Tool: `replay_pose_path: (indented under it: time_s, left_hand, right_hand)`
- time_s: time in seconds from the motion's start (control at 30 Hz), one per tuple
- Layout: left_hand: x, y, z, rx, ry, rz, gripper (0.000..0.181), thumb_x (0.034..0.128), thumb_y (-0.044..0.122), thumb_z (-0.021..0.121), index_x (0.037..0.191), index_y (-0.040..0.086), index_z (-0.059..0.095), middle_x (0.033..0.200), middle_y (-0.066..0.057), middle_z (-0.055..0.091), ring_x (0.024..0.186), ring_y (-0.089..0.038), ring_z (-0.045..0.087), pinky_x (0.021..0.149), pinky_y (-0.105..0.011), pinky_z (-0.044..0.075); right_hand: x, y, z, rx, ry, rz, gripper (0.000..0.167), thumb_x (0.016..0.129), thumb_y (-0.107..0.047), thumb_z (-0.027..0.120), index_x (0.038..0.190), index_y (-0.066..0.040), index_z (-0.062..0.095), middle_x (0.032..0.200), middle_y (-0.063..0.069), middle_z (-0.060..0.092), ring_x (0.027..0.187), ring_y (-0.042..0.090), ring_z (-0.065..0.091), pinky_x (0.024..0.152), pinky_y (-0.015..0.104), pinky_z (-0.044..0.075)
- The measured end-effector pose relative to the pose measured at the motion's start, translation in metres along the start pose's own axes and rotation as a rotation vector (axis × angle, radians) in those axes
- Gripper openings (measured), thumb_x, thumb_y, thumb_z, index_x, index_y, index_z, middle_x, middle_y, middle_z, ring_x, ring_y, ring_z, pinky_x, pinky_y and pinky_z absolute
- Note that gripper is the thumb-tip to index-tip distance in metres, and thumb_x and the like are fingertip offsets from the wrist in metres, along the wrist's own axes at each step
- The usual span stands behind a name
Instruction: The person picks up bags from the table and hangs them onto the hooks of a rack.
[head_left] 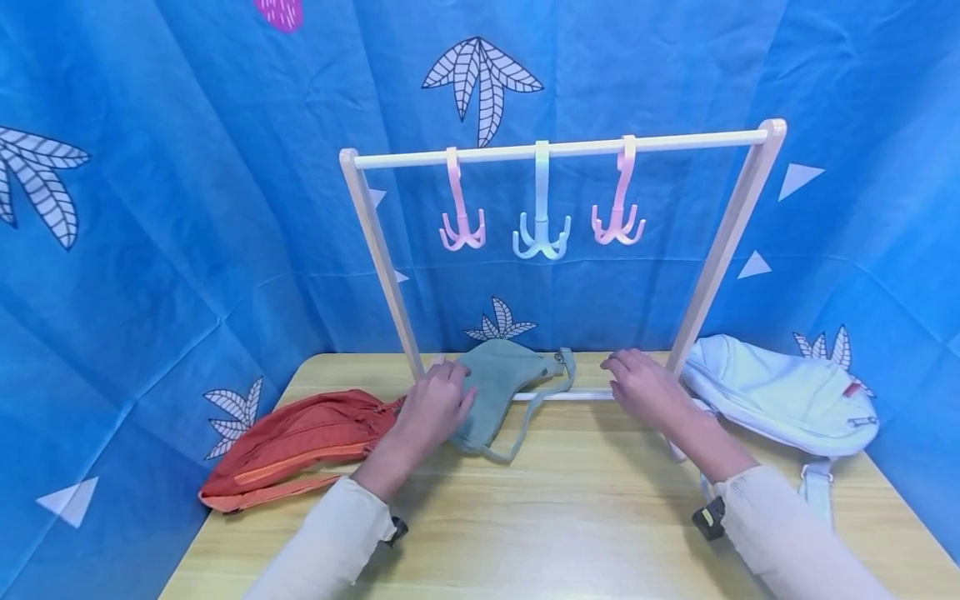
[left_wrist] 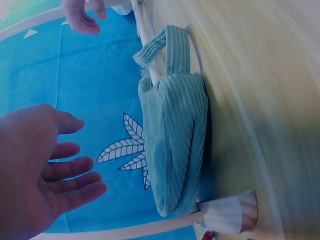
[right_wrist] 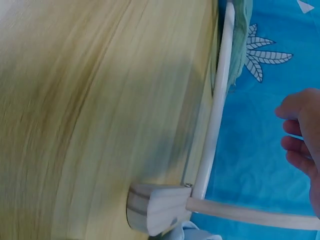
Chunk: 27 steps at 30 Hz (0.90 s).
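My left hand (head_left: 437,402) is raised in front of a green corduroy sling bag (head_left: 491,379), holding nothing; in the left wrist view its fingers (left_wrist: 75,170) are loosely bent and apart from the bag. The bag lies across the lower bar of a wooden rack, its strap (head_left: 528,417) trailing forward onto the table. At the rack's right side hovers my right hand (head_left: 645,385), also with nothing in it and its fingers slightly bent. A white bag (head_left: 780,396) lies right of it, and a red bag (head_left: 307,442) left of my left hand.
From the rack's top bar (head_left: 693,143) hang a left pink hook (head_left: 461,229), a light blue hook (head_left: 542,237) and a right pink hook (head_left: 618,221). The rack's uprights flank both hands. A blue patterned curtain (head_left: 225,167) surrounds the wooden table (head_left: 570,517).
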<state>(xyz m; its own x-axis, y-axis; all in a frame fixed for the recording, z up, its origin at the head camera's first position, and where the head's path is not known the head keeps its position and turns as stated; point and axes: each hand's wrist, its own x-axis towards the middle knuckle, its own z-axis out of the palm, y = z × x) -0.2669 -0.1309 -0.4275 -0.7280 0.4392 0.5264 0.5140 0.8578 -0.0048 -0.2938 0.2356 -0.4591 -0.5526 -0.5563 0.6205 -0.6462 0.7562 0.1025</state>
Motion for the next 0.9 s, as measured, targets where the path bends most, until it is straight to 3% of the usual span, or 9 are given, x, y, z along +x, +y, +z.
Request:
replay_pose_path:
  time_s: [0.37,0.63,0.8,0.9]
  left_hand:
    - [-0.001,0.012,0.009,-0.038,0.003,0.010,0.029,0.0938,0.025,0.077,0.111,0.002,0.073,0.106,-0.015,0.076,0.101,-0.030,0.073,0.091,-0.042,0.061]
    - [-0.003,0.022,0.021,0.001,0.045,0.059,0.028,0.0908,0.026,0.080,0.106,0.003,0.072,0.101,-0.013,0.075,0.095,-0.029,0.073,0.078,-0.041,0.063]
    - [-0.004,0.030,0.023,-0.019,0.054,0.077,0.029,0.0909,0.026,0.079,0.105,0.002,0.072,0.101,-0.015,0.075,0.097,-0.031,0.073,0.080,-0.043,0.063]
    - [-0.004,0.034,0.025,-0.035,0.028,0.075,0.029,0.0925,0.026,0.078,0.107,0.001,0.072,0.102,-0.015,0.075,0.098,-0.031,0.073,0.081,-0.043,0.064]
  right_hand:
    - [0.005,-0.011,0.014,0.050,-0.033,-0.044,0.027,0.077,0.007,0.077,0.103,0.005,0.072,0.100,0.019,0.073,0.096,0.035,0.072,0.086,0.046,0.061]
    - [0.010,-0.017,0.022,0.074,-0.048,-0.047,0.026,0.081,0.005,0.076,0.106,0.005,0.072,0.103,0.019,0.073,0.098,0.035,0.072,0.087,0.045,0.061]
    - [0.010,-0.020,0.029,0.083,-0.060,-0.049,0.026,0.083,0.004,0.073,0.109,0.005,0.072,0.106,0.019,0.073,0.101,0.035,0.071,0.090,0.044,0.061]
    - [0.010,-0.022,0.033,0.092,-0.066,-0.046,0.025,0.084,0.003,0.073,0.109,0.005,0.072,0.107,0.020,0.073,0.102,0.035,0.071,0.091,0.044,0.060]
